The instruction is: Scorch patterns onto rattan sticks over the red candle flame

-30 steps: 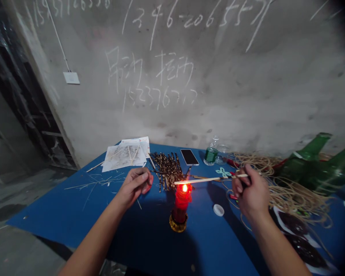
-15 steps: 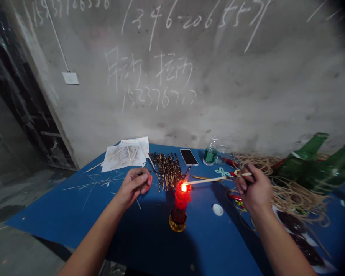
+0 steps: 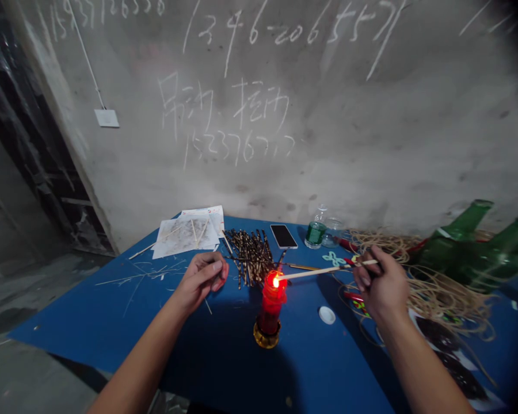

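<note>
My right hand (image 3: pixel 384 283) pinches a thin pale wooden stick (image 3: pixel 315 272) near its end. The stick's far tip is in the flame of a lit red candle (image 3: pixel 271 313), which stands upright on a gold-coloured base. Resting on the table left of the candle, my left hand (image 3: pixel 204 278) has its fingers curled in, and nothing shows in them. Between and behind the hands lies a pile of dark, scorched-looking sticks (image 3: pixel 251 253). A white round cap (image 3: pixel 327 314) lies to the right of the candle.
The blue table (image 3: pixel 133 328) meets a chalk-marked wall. Stained paper sheets (image 3: pixel 172 238) with sticks lie back left. A phone (image 3: pixel 284 236) and a plastic bottle (image 3: pixel 316 230) are at the back. On the right are coils of tan cord (image 3: pixel 440 299) and green glass bottles (image 3: pixel 453 241).
</note>
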`<action>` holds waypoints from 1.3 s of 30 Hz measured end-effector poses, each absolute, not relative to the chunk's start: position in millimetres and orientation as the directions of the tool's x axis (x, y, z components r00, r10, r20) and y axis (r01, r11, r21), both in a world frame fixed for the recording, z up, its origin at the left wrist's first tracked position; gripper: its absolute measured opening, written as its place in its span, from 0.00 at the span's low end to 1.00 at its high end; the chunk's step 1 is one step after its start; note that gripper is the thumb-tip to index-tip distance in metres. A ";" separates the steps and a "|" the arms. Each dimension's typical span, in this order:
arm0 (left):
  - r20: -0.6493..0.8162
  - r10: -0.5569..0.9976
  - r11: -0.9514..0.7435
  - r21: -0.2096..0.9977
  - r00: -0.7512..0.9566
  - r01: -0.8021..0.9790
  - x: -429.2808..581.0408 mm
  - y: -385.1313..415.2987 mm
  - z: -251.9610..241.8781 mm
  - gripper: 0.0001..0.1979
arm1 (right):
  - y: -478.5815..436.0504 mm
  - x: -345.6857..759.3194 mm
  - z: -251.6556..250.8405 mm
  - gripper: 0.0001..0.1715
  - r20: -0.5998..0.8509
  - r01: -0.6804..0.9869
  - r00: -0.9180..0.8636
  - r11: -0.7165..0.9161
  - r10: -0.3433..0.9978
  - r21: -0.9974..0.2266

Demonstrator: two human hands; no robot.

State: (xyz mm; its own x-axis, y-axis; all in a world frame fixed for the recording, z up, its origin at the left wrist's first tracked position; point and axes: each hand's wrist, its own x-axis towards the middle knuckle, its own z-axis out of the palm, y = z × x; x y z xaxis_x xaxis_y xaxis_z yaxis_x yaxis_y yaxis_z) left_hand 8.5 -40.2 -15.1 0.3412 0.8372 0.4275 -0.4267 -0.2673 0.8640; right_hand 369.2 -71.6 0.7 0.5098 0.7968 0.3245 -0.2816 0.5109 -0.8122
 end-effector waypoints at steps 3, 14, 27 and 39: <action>0.426 0.836 -0.262 0.864 0.347 -0.430 9.2 -41.3 -13.6 0.21 | -70.2 370.1 -0.8 0.29 0.334 -0.271 0.512 0.518 0.792 -0.812; 0.427 0.830 -0.259 0.865 0.359 -0.430 6.8 -38.5 -15.9 0.20 | -70.4 369.2 -0.9 0.29 0.345 -0.246 0.506 0.516 0.790 -0.821; 0.408 0.843 -0.252 0.875 0.350 -0.414 8.2 -41.3 -13.9 0.21 | -69.9 368.3 -1.9 0.30 0.361 -0.232 0.505 0.527 0.784 -0.818; 0.399 0.851 -0.252 0.880 0.340 -0.402 9.1 -42.5 -11.6 0.22 | -69.4 367.3 -4.7 0.29 0.342 -0.235 0.499 0.505 0.796 -0.831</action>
